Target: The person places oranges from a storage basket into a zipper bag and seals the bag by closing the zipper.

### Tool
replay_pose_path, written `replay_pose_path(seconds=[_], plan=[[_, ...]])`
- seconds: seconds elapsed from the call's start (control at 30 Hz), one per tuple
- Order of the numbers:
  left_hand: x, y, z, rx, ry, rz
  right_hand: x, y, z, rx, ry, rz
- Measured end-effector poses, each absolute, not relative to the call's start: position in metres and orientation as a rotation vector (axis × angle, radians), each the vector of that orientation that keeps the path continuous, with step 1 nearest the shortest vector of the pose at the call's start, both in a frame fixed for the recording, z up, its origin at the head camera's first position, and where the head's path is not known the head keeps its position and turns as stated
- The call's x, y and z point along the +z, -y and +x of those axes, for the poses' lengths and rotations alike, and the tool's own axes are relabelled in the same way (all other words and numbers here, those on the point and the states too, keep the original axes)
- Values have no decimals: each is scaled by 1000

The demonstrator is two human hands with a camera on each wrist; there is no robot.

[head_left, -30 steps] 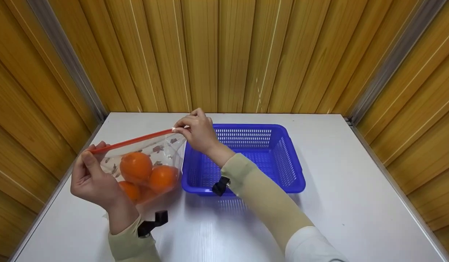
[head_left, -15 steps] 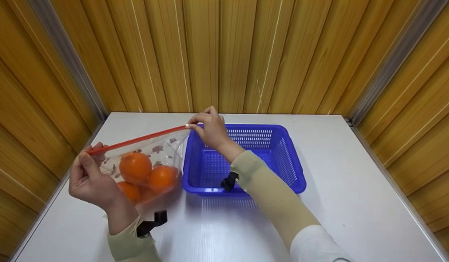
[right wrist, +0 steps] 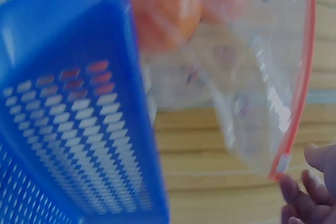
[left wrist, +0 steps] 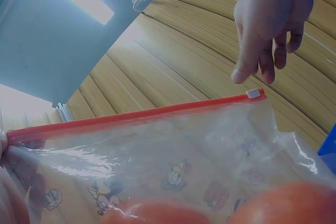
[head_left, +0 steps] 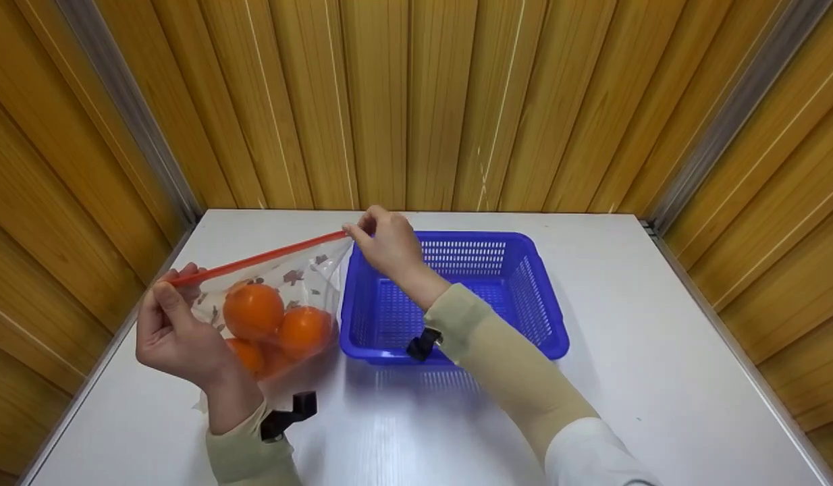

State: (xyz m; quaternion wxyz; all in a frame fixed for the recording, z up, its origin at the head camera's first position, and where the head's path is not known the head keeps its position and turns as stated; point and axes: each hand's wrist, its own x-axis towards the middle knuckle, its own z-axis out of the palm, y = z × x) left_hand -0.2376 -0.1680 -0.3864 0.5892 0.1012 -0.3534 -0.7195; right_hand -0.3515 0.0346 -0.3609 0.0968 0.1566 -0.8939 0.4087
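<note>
A clear zip bag (head_left: pixel 291 278) with a red zip strip and small printed figures holds several oranges (head_left: pixel 253 310). My left hand (head_left: pixel 183 331) pinches the left end of the strip between thumb and fingers. The white slider (left wrist: pixel 253 93) sits at the strip's right end. Just off that end is my right hand (head_left: pixel 393 246), its thumb and fingers parted and holding nothing. In the left wrist view a small gap shows between the right hand (left wrist: pixel 273 24) and the slider; the right wrist view has its fingertips (right wrist: pixel 287 186) close beside the strip's end.
A blue perforated plastic basket (head_left: pixel 555 314) stands right of the bag on the white table (head_left: pixel 659 351), with my right forearm across it. Wood-patterned walls (head_left: pixel 443 101) enclose the table's back and sides.
My right hand has moved right along the strip, taking the slider to its end, and its fingers have since let go. The left hand keeps its pinch, nearly still.
</note>
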Motion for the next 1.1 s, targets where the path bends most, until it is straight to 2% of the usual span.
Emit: replay_pose_path(seconds=[0.23, 0.47, 0.7, 0.9, 1.0, 1.1], plan=[[-384, 157, -236, -1667, 909, 142, -335, -8, -323, 1445, 2983, 557], [-382, 148, -229, -1712, 955, -24, -321, 10, -325, 1506, 3067, 585], [-371, 154, -200, -1854, 1288, -100, -321, 24, -325, 1713, 2947, 693], [-366, 157, -181, -1629, 1716, -316, -323, 34, -321, 1657, 2849, 914], [-366, 159, -183, -1668, 1675, -216, -321, 36, -320, 1548, 2859, 1026], [-370, 169, -195, -1688, 1551, 41, -320, 37, -321, 1406, 2886, 1118]])
